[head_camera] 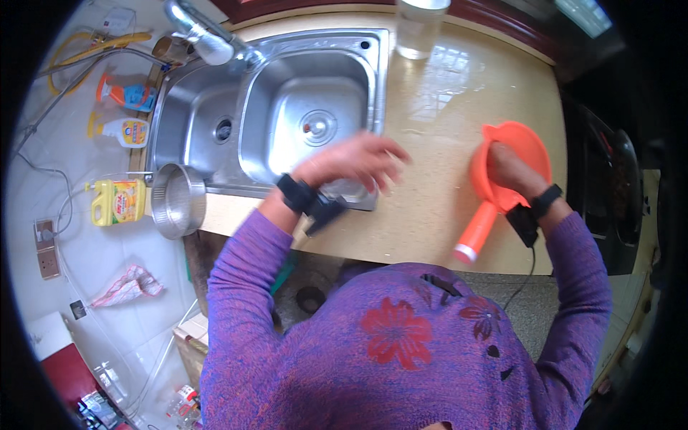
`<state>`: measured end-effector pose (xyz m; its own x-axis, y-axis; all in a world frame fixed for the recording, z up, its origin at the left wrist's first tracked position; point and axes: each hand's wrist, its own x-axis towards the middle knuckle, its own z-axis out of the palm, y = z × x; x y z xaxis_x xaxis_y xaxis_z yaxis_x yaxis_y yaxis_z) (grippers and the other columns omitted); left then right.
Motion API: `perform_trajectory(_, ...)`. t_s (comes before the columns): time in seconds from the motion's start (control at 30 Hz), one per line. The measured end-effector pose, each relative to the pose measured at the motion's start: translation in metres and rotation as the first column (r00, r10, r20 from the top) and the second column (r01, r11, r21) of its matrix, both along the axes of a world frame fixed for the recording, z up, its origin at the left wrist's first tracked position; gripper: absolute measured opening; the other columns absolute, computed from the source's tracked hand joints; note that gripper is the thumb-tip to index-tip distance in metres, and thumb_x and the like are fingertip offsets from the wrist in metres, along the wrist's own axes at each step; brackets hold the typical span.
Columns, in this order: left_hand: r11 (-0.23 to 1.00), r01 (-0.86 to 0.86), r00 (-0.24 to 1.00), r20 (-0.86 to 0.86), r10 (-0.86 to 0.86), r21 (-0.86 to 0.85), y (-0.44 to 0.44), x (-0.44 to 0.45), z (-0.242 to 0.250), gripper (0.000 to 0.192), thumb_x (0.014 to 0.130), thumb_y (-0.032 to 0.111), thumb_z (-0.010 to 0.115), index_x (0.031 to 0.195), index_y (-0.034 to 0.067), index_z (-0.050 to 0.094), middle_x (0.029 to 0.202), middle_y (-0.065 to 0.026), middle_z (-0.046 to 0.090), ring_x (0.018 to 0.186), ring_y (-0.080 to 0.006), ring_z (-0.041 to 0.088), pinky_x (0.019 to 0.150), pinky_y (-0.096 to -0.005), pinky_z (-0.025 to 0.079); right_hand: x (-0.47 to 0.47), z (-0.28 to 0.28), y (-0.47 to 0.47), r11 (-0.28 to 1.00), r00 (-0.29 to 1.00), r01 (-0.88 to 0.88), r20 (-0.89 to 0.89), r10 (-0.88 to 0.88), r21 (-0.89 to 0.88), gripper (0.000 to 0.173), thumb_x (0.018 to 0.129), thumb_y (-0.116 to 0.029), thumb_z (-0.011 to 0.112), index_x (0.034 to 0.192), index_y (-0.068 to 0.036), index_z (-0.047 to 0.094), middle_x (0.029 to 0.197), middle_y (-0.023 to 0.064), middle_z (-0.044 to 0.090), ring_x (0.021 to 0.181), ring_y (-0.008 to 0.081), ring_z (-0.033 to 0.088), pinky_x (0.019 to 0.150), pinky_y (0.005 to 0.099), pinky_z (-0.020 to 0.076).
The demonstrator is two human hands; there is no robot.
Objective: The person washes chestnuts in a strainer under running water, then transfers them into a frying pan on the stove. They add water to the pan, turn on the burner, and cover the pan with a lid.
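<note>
An orange plastic dipper [527, 145] with a pale-tipped handle rests tilted on the worktop [430, 215] at the right. My right hand [508, 164] reaches into its bowl; the fingertips are hidden, so I cannot tell what they hold. Blurred by motion, my left hand [363, 158] is spread over the right edge of the steel double sink [382, 80], with nothing in it. A small reddish thing lies at the drain strainer [317, 128] of the larger basin. Both wrists wear black straps with a dark device.
A chrome faucet [212, 45] rises behind the sink. Left of the basins are two spray bottles [137, 98], a yellow jug [121, 202] and a perforated steel basket [177, 201]. A clear container [419, 29] stands at the back, near wet patches. A dark stove [591, 177] borders the right.
</note>
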<state>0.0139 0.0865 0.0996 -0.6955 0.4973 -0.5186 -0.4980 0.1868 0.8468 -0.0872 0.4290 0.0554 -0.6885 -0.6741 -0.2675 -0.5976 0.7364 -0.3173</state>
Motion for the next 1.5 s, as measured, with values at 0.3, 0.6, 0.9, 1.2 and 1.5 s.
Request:
perform_trajectory(0.3, 0.581, -0.138, 0.984, -0.044, 0.173, -0.802, -0.174, -0.075, -0.123, 0.018, 0.079, 0.004, 0.062, 0.096, 0.003, 0.066, 0.083, -0.0083, 0.065, 0.063, -0.0184, 0.066, 0.055, -0.0291, 0.057, 0.031, 0.054, -0.004, 0.943, 0.879, 0.325, 0.343, -0.330, 0.074, 0.005, 0.082, -0.004, 0.053, 0.083, 0.000, 0.056, 0.067, 0.0033, 0.057, 0.067, 0.0148, 0.062, 0.057, 0.0258, 0.0481)
perform_trajectory(0.6, 0.266, 0.022, 0.930, -0.078, -0.360, -0.964, -0.160, -0.076, -0.181, 0.032, 0.068, 0.023, 0.069, 0.091, 0.002, 0.067, 0.100, -0.0204, 0.065, 0.097, -0.0344, 0.061, 0.086, -0.0402, 0.049, 0.047, 0.104, 0.003, 0.484, 0.475, 0.861, 0.585, -0.658, -0.155, 0.012, 0.083, -0.006, 0.049, 0.091, -0.001, 0.054, 0.070, 0.0023, 0.056, 0.053, 0.0070, 0.051, 0.048, 0.0204, 0.0411)
perform_trajectory(0.9, 0.102, 0.012, 0.946, -0.022, -0.323, -0.995, -0.168, -0.071, -0.166, 0.035, 0.072, 0.026, 0.063, 0.098, 0.003, 0.067, 0.104, -0.0187, 0.065, 0.101, -0.0340, 0.061, 0.086, -0.0405, 0.049, 0.056, 0.112, 0.009, 0.236, 0.530, 0.838, 0.631, -0.566, -0.492, 0.021, 0.088, -0.013, 0.054, 0.104, 0.001, 0.057, 0.076, 0.0014, 0.057, 0.058, 0.0059, 0.052, 0.051, 0.0184, 0.0419)
perform_trajectory(1.2, 0.545, 0.106, 0.959, -0.059, -0.276, -0.831, -0.153, -0.097, -0.094, 0.035, 0.073, 0.030, 0.065, 0.092, 0.000, 0.065, 0.089, -0.0127, 0.066, 0.086, -0.0236, 0.062, 0.073, -0.0338, 0.048, 0.062, 0.120, 0.031, 0.079, 0.429, 0.890, 0.766, -0.478, -0.449, 0.024, 0.090, -0.015, 0.056, 0.109, 0.000, 0.054, 0.084, 0.0041, 0.059, 0.061, 0.0084, 0.055, 0.055, 0.0214, 0.0463)
perform_trajectory(1.5, 0.926, -0.083, 0.376, -0.872, -0.313, -0.369, 0.093, -0.056, 0.058, 0.022, 0.076, 0.011, 0.062, 0.096, 0.004, 0.060, 0.119, -0.0137, 0.055, 0.116, -0.0276, 0.050, 0.098, -0.0373, 0.037, 0.059, 0.076, -0.016, 0.085, 0.195, 0.967, 0.916, 0.351, -0.238, 0.020, 0.095, -0.020, 0.049, 0.105, -0.003, 0.053, 0.096, 0.0086, 0.058, 0.084, 0.0190, 0.061, 0.070, 0.0309, 0.0530)
